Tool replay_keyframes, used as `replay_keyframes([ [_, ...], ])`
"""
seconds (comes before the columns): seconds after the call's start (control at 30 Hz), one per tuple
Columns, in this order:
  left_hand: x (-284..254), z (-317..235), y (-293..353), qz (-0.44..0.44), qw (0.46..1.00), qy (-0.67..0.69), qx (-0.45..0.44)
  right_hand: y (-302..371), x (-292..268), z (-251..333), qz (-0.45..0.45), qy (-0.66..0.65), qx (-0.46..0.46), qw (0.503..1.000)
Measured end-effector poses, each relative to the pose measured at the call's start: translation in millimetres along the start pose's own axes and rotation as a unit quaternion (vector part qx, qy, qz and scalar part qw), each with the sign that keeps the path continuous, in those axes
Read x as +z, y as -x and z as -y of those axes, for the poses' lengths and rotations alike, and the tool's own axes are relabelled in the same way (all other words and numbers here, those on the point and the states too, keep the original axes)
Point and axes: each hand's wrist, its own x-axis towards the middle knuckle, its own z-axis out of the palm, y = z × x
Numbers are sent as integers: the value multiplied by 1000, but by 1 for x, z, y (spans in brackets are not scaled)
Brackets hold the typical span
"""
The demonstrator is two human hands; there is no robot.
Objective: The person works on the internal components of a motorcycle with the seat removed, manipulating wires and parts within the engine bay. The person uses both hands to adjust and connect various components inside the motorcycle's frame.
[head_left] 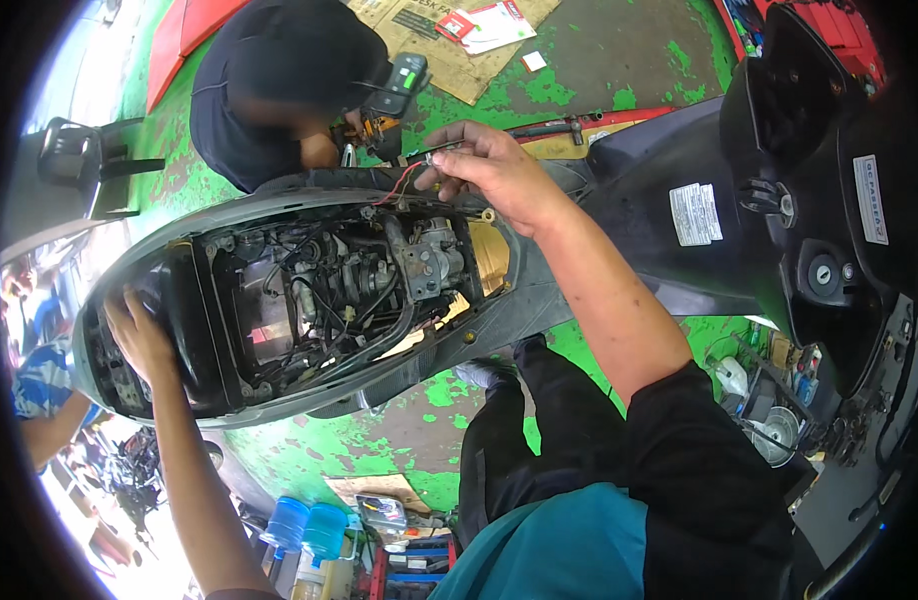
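A scooter with its seat off lies across the view, its engine (329,280) bare inside the body frame (179,240). My left hand (139,340) rests on the black tank-like part (184,320) at the scooter's rear, fingers stretched out. Over the far side of the engine bay, my right hand (494,178) pinches the end of a thin wire bundle. From its fingertips a red wire (404,182) runs down toward the bay. A small pale piece, perhaps a connector, shows at the fingertips, too small to name surely.
Across the scooter a person in black (279,90) crouches by a cordless power tool (387,115). Cardboard (384,20) lies on the green, worn floor. The black front panel (669,200) stands at right. Blue water jugs (324,530) and a parts tray (769,430) are near me.
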Motion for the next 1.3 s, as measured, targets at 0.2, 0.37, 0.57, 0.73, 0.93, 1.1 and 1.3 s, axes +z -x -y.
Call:
replay_keyframes([
  [0.2,5,39,-5,11,996,-52,67,14,-8,0,19,-81,4,997],
  [0.37,4,18,-4,-16,1000,-6,-4,15,-11,-9,16,-134,-5,991],
  [0.57,2,11,-4,-9,1000,3,-8,14,-18,-13,98,-275,-17,956],
  [0.73,-2,10,-2,-11,1000,1,-7,24,4,-16,26,-160,-64,985],
  [0.93,-10,-6,1,17,1000,12,-16,10,8,-29,12,-59,-105,993],
  [1.1,-10,-11,3,2,1000,25,-10,7,17,-34,6,-91,-113,989],
  [1.3,-7,0,3,-13,999,1,-31,5,23,-37,-16,-112,-114,987],
])
